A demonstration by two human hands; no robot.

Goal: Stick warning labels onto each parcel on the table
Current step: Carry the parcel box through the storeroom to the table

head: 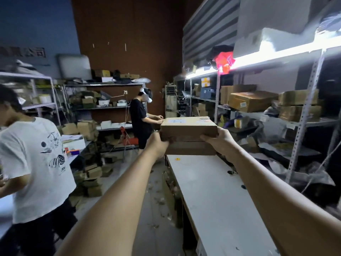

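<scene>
Two brown cardboard parcels are stacked at the far end of the white table [217, 196]. The upper parcel [188, 128] carries white labels and a striped sticker on its top face. It sits on the lower parcel [190, 148]. My left hand [156, 145] grips the left end of the upper parcel, near the seam between the two. My right hand [219, 141] grips its right end, thumb on the near face. Both arms are stretched far out. A small yellow sticker [177, 159] lies on the table just in front of the stack.
A person in a white T-shirt [35, 163] stands close on the left. Another person in black [141, 121] works beyond the table's far end. Metal shelves [302, 122] loaded with cartons line the right side. Boxes [92, 180] and scraps litter the floor.
</scene>
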